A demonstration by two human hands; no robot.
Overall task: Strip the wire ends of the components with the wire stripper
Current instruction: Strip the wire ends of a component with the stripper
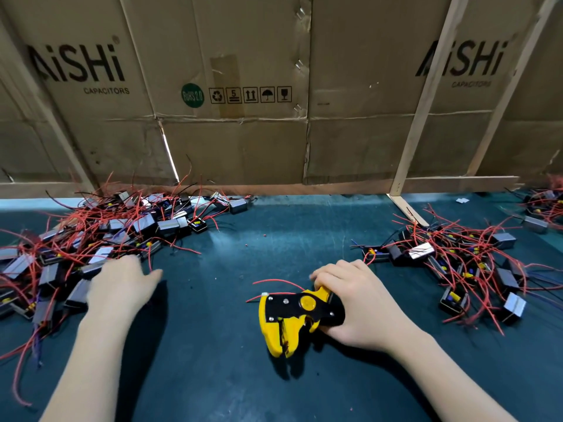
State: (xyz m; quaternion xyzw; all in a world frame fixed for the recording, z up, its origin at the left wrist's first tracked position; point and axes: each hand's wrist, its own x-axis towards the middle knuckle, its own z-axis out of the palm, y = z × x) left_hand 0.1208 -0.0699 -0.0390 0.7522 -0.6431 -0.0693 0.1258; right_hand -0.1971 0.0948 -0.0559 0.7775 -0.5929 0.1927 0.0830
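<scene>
Cardboard wall [243, 132] of flattened AiSHi capacitor boxes w/ pale wood battens fills the far side, standing along the far edge of a dark teal bench mat [213, 345]. Far-left on the mat: big heap of components [100, 236], small grey/black blocks w/ tangled red wires, spreading toward the near left edge. Right side: 2nd, smaller pile [457, 263] of the same parts, wires splayed in all directions; a few more at the far right edge. Left hand [122, 284] lies at the near edge of the left heap, fingers reaching in among the parts; can't tell whether it holds one. Right hand [356, 303] is near centre, just left of the right pile, curled round the handles of the yellow/black wire stripper [292, 318]; tool head points toward the near edge, low over the mat. Thin red wire [277, 281] curves out from under that hand's fingers, just beyond the stripper. Tiny red insulation bits [245, 245] dot the mat mid-bench.
</scene>
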